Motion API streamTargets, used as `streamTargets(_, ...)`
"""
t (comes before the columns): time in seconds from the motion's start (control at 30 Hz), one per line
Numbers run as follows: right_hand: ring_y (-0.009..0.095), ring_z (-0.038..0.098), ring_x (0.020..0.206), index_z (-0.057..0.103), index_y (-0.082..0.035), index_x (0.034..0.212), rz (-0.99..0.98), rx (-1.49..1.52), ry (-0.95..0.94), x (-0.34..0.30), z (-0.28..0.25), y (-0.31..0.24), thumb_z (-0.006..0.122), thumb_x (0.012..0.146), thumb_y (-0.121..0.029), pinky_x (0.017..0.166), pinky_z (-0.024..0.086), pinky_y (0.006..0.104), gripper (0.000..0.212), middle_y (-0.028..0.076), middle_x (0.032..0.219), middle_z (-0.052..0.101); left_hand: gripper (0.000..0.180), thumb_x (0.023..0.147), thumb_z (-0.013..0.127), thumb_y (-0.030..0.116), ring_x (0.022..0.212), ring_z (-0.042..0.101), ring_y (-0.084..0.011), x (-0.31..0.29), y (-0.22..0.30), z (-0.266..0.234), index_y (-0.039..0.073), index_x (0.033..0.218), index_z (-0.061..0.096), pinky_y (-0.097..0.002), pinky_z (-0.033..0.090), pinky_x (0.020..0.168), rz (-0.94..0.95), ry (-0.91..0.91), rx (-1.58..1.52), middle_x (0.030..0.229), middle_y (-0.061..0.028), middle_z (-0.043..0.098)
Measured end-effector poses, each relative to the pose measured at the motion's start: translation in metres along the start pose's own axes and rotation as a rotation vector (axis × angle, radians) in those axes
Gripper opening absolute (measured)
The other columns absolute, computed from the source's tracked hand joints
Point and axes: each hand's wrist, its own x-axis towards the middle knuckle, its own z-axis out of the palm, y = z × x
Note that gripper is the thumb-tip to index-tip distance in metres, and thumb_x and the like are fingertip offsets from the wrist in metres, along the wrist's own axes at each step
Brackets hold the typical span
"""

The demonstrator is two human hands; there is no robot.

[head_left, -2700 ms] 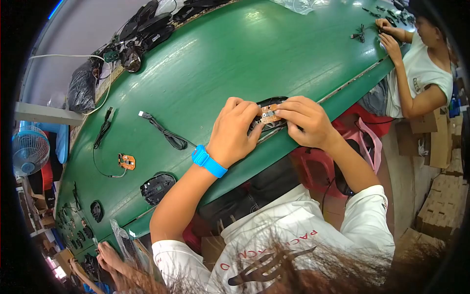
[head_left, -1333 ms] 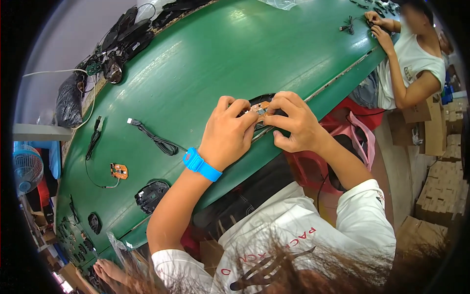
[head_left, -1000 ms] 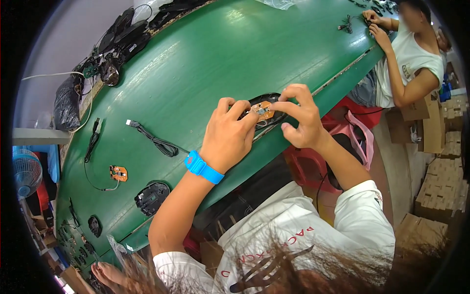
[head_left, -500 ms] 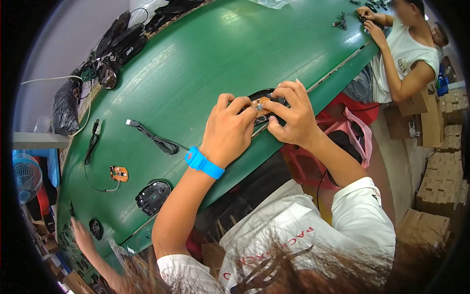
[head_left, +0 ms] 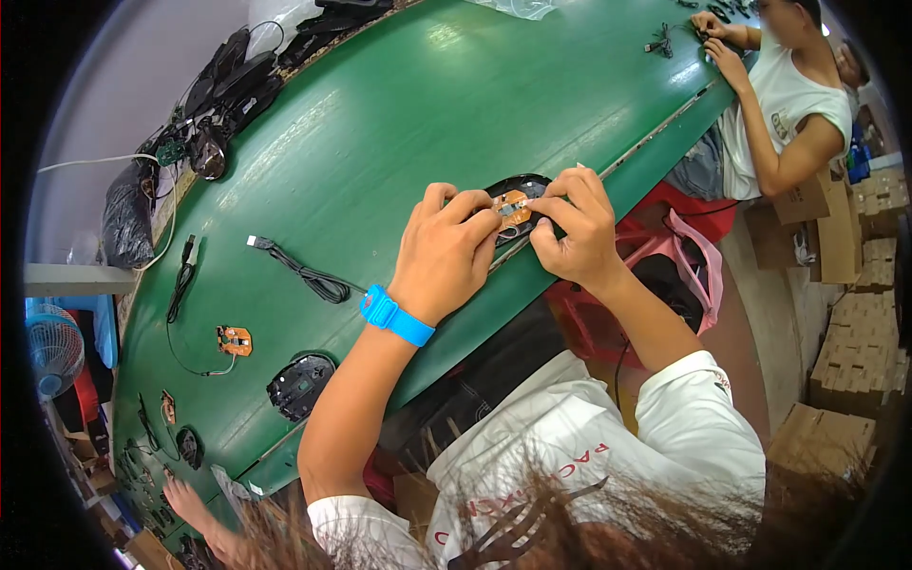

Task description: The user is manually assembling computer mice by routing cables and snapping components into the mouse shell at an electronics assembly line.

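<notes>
Orange circuit board (head_left: 514, 211), lying in black shell (head_left: 514, 184) near front edge of green table (head_left: 380, 142), between both hands. Probably light, stiff, fragile; best held by edges. Left hand (head_left: 446, 242) curled at its left, right hand (head_left: 570, 226) fingertips at its right; can't tell if either pinches. Containers: black plastic bag (head_left: 128, 217), contents hidden; loose shell half (head_left: 301, 387), moulded interior; black shell, board inside.

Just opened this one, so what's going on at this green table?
A person has both hands at an orange circuit board lying in a black shell: the left hand at its left end, the right hand with fingertips at its right. The left fingers' exact grip is hidden. To the left lie a bundled cable, another shell and another board.
</notes>
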Motion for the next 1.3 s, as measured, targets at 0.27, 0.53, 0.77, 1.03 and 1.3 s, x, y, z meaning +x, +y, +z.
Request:
streamTargets(0.27,0.03,0.058,0.081,0.061,-0.002,0.067,-0.027,-0.016,-0.008,0.0,0.002,0.005,0.064,0.063,-0.002,0.072,0.05,0.0423,0.004,0.01,0.08,0.058,0.014,0.081,0.074,0.002,0.102,0.058,-0.0347,0.003,0.0,0.004,0.006,0.094,0.072,-0.0437,0.052,0.088,0.007,0.004,-0.001,0.112,-0.0075,0.07)
streamTargets(0.53,0.031,0.059,0.08,0.062,-0.002,0.068,-0.022,0.019,-0.028,0.002,-0.001,0.01,0.065,0.065,-0.003,0.071,0.051,0.0415,0.005,0.01,0.081,0.06,0.014,0.082,0.073,0.001,0.101,0.058,-0.0363,0.005,0.005,0.012,0.005,0.096,0.072,-0.0439,0.051,0.089,0.018,0.054,0.042,0.112,-0.0083,0.07)
streamTargets(0.77,0.032,0.062,0.084,0.067,0.001,0.08,-0.001,0.161,-0.087,0.0,-0.01,0.019,0.064,0.067,0.002,0.074,0.053,0.0409,0.013,0.012,0.088,0.063,0.014,0.083,0.073,0.001,0.101,0.057,-0.0368,0.007,0.006,0.016,0.004,0.096,0.072,-0.0436,0.051,0.09,0.009,0.059,0.031,0.112,-0.0086,0.07)
streamTargets(1.03,0.031,0.06,0.092,0.071,-0.005,0.086,-0.038,0.065,-0.102,0.007,-0.011,0.012,0.068,0.068,-0.006,0.079,0.052,0.0415,0.018,0.01,0.093,0.063,0.014,0.082,0.073,0.001,0.101,0.057,-0.0365,0.013,0.007,0.021,0.004,0.095,0.072,-0.0433,0.051,0.09,-0.005,0.055,0.023,0.112,-0.0082,0.07)
streamTargets(1.3,0.034,0.059,0.103,0.073,-0.003,0.086,0.001,0.176,-0.142,0.002,-0.02,0.022,0.066,0.064,-0.002,0.088,0.052,0.0429,0.023,0.012,0.101,0.063,0.018,0.082,0.073,0.001,0.102,0.057,-0.0361,0.012,0.008,0.029,0.004,0.1,0.071,-0.0438,0.051,0.09,-0.016,0.113,-0.002,0.114,-0.0075,0.069)
